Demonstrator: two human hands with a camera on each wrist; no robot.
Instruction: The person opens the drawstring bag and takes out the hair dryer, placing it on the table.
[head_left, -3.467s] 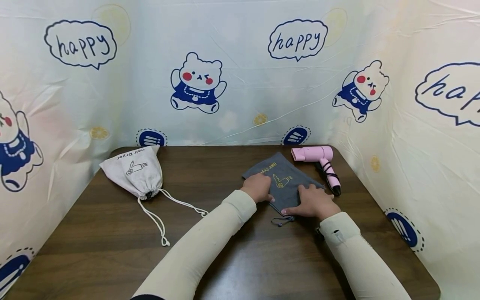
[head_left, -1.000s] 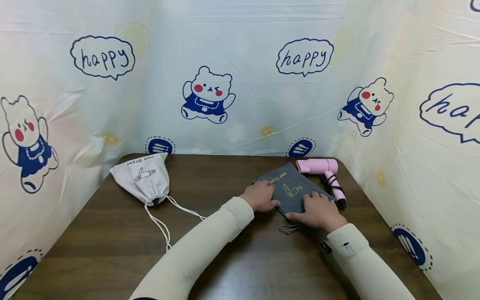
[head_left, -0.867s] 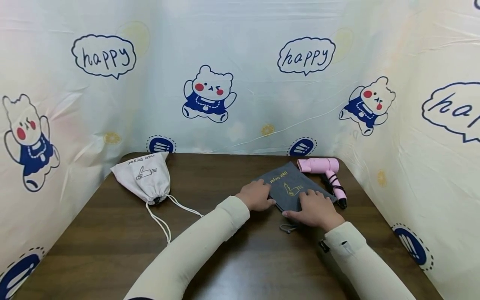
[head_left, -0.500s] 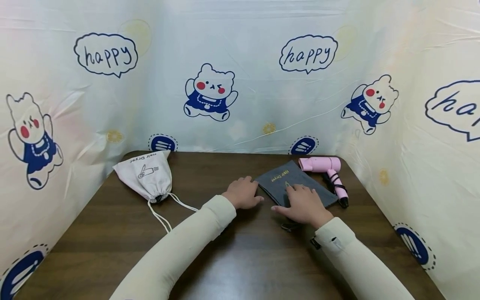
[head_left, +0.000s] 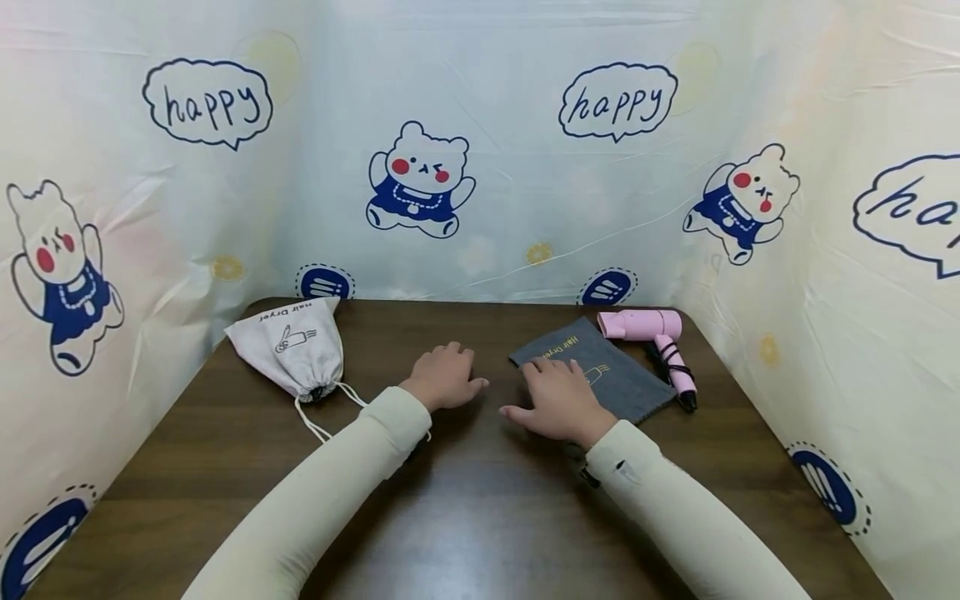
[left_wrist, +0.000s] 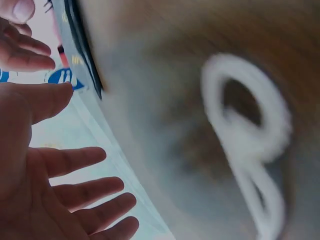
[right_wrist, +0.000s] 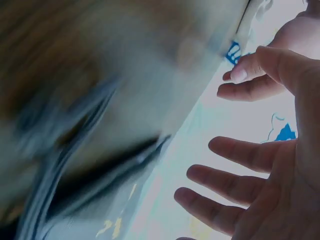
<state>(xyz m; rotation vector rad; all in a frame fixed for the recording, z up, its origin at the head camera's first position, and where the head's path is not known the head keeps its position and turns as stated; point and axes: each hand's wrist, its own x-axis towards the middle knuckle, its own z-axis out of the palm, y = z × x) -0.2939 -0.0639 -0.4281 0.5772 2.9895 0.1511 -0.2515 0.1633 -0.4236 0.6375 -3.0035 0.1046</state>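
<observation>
My left hand (head_left: 444,379) is over the table between the two bags, fingers spread and palm bare in the left wrist view. The right hand (head_left: 561,400) hovers over the near left part of a flat grey drawstring bag (head_left: 633,385), hiding some of its print; its fingers are extended and hold nothing. At the back left lies a white drawstring bag (head_left: 288,346) printed "Hair Dryer", its white cord (left_wrist: 245,115) running toward my left sleeve. A pink hair dryer (head_left: 641,325) with a black cord wrapped round its handle lies beside the grey bag.
The brown wooden table (head_left: 450,517) has its far edge against a patterned curtain (head_left: 502,167) with bears and "happy" bubbles. More of that curtain closes in both sides. The grey bag's cord (right_wrist: 75,125) shows blurred in the right wrist view.
Both hands have let go of the grey bag and moved left, the left hand toward the white bag. The grey bag stays flat beside the hair dryer.
</observation>
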